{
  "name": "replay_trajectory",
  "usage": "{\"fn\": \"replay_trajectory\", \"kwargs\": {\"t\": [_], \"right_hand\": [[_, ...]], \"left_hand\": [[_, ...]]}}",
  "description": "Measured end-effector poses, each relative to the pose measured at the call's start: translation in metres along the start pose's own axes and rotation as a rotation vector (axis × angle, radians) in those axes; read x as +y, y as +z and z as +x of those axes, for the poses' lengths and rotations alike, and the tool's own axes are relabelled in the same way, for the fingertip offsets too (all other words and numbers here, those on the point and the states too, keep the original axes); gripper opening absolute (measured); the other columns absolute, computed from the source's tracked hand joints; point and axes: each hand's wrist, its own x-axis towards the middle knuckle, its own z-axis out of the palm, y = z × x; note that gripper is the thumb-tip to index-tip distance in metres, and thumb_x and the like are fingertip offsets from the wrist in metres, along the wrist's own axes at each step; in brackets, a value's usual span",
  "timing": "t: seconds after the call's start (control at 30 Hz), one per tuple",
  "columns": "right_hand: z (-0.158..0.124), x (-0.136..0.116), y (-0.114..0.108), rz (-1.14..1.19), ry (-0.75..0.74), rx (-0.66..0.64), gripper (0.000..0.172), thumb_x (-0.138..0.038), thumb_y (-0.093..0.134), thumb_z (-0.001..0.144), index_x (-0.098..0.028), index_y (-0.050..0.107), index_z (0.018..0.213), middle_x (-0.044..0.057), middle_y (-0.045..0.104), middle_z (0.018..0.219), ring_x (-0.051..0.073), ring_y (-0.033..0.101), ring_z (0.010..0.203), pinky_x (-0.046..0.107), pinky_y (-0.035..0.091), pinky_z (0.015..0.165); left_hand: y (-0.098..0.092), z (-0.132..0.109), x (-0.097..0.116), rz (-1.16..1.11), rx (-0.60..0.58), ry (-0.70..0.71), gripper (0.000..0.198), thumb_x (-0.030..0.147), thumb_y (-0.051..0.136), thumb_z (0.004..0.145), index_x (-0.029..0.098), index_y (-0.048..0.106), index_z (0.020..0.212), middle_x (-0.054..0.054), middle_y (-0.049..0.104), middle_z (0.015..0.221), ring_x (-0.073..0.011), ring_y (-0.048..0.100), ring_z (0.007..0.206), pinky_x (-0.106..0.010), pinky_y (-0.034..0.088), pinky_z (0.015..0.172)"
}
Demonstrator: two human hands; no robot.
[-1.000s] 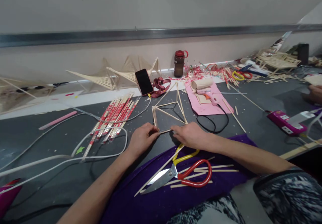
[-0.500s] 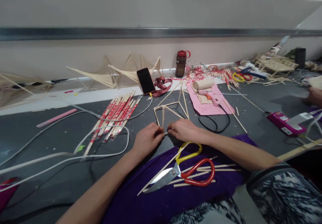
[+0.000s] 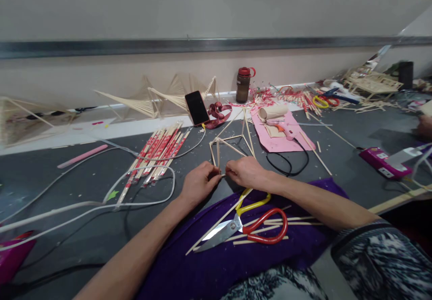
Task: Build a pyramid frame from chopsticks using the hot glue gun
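My left hand (image 3: pixel 201 181) and my right hand (image 3: pixel 246 172) almost meet at the near side of a stick frame (image 3: pixel 232 139) on the grey table. Both hands are closed, with fingertips pinched at a small stick piece (image 3: pixel 222 175) between them. The fingers hide most of that piece. Just in front of my hands, large scissors with yellow and red handles (image 3: pixel 272 228) lie on purple cloth (image 3: pixel 189 268), their blades pointing left. Loose wooden sticks (image 3: pixel 297 223) lie under and around the scissors.
Wrapped stick bundles (image 3: pixel 158 154) and white cables lie left. Behind stand a phone (image 3: pixel 196 108), a bottle (image 3: pixel 243 85) and a fanned stick model (image 3: pixel 135 103). A pink glue gun (image 3: pixel 286 130) rests on pink sheet (image 3: pixel 270 145). A purple power strip (image 3: pixel 384 163) and another person's hand (image 3: pixel 425 127) are right.
The view has shifted slightly. My hands keep their pinch at the small stick piece, and the scissors and sticks stay on the cloth.
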Motion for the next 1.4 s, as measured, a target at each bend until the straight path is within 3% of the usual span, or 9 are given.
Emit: {"fn": "replay_trajectory", "kwargs": {"t": [0.07,0.2,0.3,0.37,0.53,0.67,0.77,1.17,1.4], "right_hand": [[-0.006,0.002,-0.007,0.223,-0.061,-0.01,0.021,-0.026,0.046,0.084,-0.015,0.064,0.088,0.005,0.068,0.069,0.014,0.061,0.062,0.022,0.038,0.056],[-0.026,0.028,-0.04,0.953,-0.067,-0.092,0.017,-0.031,0.049,0.085,-0.016,0.055,0.082,-0.004,0.059,0.056,0.005,0.046,0.04,0.016,0.035,0.042],[-0.035,0.057,-0.066,1.237,0.009,0.189,0.018,-0.036,0.053,0.082,-0.018,0.052,0.08,-0.008,0.052,0.049,0.004,0.037,0.033,0.015,0.027,0.035],[-0.037,0.068,-0.073,1.282,0.045,0.281,0.019,-0.038,0.054,0.081,-0.019,0.05,0.078,-0.009,0.048,0.044,0.004,0.034,0.031,0.015,0.023,0.033],[-0.029,0.045,-0.049,0.875,0.046,-0.011,0.022,-0.034,0.05,0.084,-0.016,0.057,0.073,-0.003,0.058,0.053,0.007,0.049,0.042,0.017,0.034,0.043],[-0.018,0.015,-0.02,0.199,-0.024,-0.019,0.026,-0.03,0.043,0.09,-0.017,0.065,0.092,0.007,0.07,0.078,0.015,0.063,0.069,0.021,0.037,0.058],[-0.007,0.005,-0.011,-0.032,0.03,-0.074,0.034,-0.035,0.036,0.093,-0.018,0.064,0.103,0.01,0.071,0.081,0.021,0.066,0.076,0.024,0.038,0.06],[0.011,-0.009,-0.005,-0.117,-0.002,-0.181,0.033,-0.027,0.036,0.089,-0.018,0.066,0.102,0.013,0.072,0.087,0.025,0.068,0.081,0.028,0.045,0.063],[0.012,-0.009,0.0,-0.118,0.03,-0.144,0.033,-0.028,0.034,0.091,-0.016,0.064,0.099,0.015,0.071,0.086,0.026,0.068,0.082,0.028,0.045,0.063]], "left_hand": [[0.001,0.0,-0.002,0.003,0.009,-0.001,0.01,0.028,0.057,0.082,0.02,0.062,0.082,-0.002,0.062,0.083,-0.0155,0.059,0.077,-0.026,0.044,0.069],[0.002,0.001,-0.003,-0.006,0.005,-0.017,0.009,0.028,0.057,0.081,0.021,0.062,0.082,-0.002,0.063,0.084,-0.0152,0.059,0.077,-0.026,0.045,0.069],[0.002,0.001,-0.004,-0.017,0.003,-0.032,0.009,0.028,0.056,0.082,0.021,0.062,0.083,-0.002,0.063,0.086,-0.015,0.06,0.079,-0.027,0.046,0.071],[0.002,0.001,-0.004,-0.022,0.01,-0.036,0.009,0.028,0.055,0.083,0.021,0.061,0.084,-0.002,0.063,0.087,-0.0149,0.06,0.079,-0.027,0.046,0.071],[0.001,0.001,-0.003,-0.043,0.021,-0.005,0.011,0.03,0.055,0.084,0.021,0.061,0.082,-0.002,0.063,0.086,-0.0146,0.059,0.081,-0.027,0.046,0.073],[0.001,-0.001,0.0,-0.049,0.03,0.016,0.011,0.029,0.054,0.085,0.022,0.062,0.084,-0.001,0.062,0.086,-0.0143,0.058,0.081,-0.026,0.045,0.072],[0.002,-0.002,0.0,-0.04,0.041,0.033,0.011,0.03,0.054,0.085,0.021,0.061,0.085,-0.002,0.061,0.086,-0.0139,0.058,0.079,-0.026,0.045,0.071],[0.004,-0.006,0.0,0.01,0.016,0.026,0.014,0.031,0.052,0.086,0.021,0.06,0.086,-0.003,0.06,0.089,-0.0137,0.059,0.076,-0.025,0.044,0.069],[0.006,-0.006,-0.001,0.035,0.019,0.025,0.015,0.032,0.051,0.086,0.021,0.061,0.088,-0.003,0.06,0.089,-0.0145,0.059,0.079,-0.025,0.045,0.071]]}}
